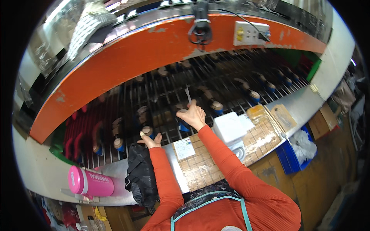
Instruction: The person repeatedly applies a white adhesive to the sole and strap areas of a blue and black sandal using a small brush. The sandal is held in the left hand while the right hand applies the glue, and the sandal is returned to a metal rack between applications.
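Observation:
My right hand point(194, 116) is closed in a pinch on a slim light-coloured stick-like tool point(187, 93), which may be a brush; its tip points away from me. Just under that hand, partly hidden by it, sits a blue shoe last point(184, 126) on the bars of a conveyor rack. My left hand point(151, 141) has its fingers spread and holds nothing. Close beyond its fingertips stands another last with a tan heel end point(147, 131) and a dark upper part. Whether the left fingers touch it, I cannot tell.
More lasts, such as one point(217, 107), stand in rows along the metal bars. An orange panel point(127, 69) overhangs the rack. On the front ledge are a pink flask point(92, 182), a black bag point(139, 173), a taped cardboard sheet point(200, 169) and a white box point(229, 128).

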Motion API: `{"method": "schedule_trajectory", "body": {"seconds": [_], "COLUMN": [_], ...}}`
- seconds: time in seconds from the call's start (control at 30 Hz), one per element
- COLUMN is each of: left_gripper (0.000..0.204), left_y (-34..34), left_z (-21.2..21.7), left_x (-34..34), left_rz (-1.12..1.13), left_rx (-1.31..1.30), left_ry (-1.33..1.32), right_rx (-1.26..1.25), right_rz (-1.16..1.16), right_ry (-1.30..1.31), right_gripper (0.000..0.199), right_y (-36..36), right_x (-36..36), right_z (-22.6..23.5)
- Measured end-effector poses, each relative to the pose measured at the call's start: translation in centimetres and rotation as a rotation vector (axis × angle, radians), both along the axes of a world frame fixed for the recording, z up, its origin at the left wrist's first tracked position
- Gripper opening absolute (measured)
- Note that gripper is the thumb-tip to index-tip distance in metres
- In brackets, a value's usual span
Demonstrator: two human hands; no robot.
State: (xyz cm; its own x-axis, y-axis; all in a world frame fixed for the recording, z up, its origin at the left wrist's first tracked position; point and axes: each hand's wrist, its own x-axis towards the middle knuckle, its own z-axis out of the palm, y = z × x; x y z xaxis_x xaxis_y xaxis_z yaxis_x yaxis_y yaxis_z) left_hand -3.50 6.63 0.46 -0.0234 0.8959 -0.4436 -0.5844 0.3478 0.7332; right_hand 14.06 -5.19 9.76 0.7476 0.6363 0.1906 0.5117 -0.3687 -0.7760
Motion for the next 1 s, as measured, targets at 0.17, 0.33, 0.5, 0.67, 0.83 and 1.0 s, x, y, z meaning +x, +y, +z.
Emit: {"method": "schedule_trajectory", "body": {"seconds": [0.17, 0.33, 0.5, 0.67, 0.83, 1.0], "left_gripper": [0.098, 0.088, 0.085, 0.12, 0.111, 0.103], "left_y": [-11.0, -18.5, -21.2, -20.8, -21.0, -20.4], "left_z": [4.2, 2.9, 3.8, 8.7, 10.9, 11.9], "left_x": [0.5, -0.7, -2.7, -3.3, -3.2, -6.0], "left_rz": [-0.786, -1.015, -0.896, -0.516, -0.066, 0.041], "left_rx": [0.193, 0.174, 0.198, 0.775, 1.277, 1.82], "left_ry": [-0.328, -0.691, -0.551, -0.297, 0.429, 1.253], "right_rx": [0.152, 0.308, 0.295, -0.078, -0.206, -0.186], "right_rz": [0.185, 0.326, 0.188, -0.06, -0.121, -0.067], "right_ry": [0.104, 0.016, -0.072, -0.397, -0.572, -0.753], "right_gripper": [0.067, 0.066, 0.024, 0.014, 0.006, 0.006], "right_y": [-9.6, -18.4, -27.0, -32.6, -32.5, -31.4], "right_x": [-0.5, -2.7, -1.0, -0.8, -0.1, 0.7], "right_z": [5.1, 3.7, 0.0, -2.5, -3.6, -3.7]}}
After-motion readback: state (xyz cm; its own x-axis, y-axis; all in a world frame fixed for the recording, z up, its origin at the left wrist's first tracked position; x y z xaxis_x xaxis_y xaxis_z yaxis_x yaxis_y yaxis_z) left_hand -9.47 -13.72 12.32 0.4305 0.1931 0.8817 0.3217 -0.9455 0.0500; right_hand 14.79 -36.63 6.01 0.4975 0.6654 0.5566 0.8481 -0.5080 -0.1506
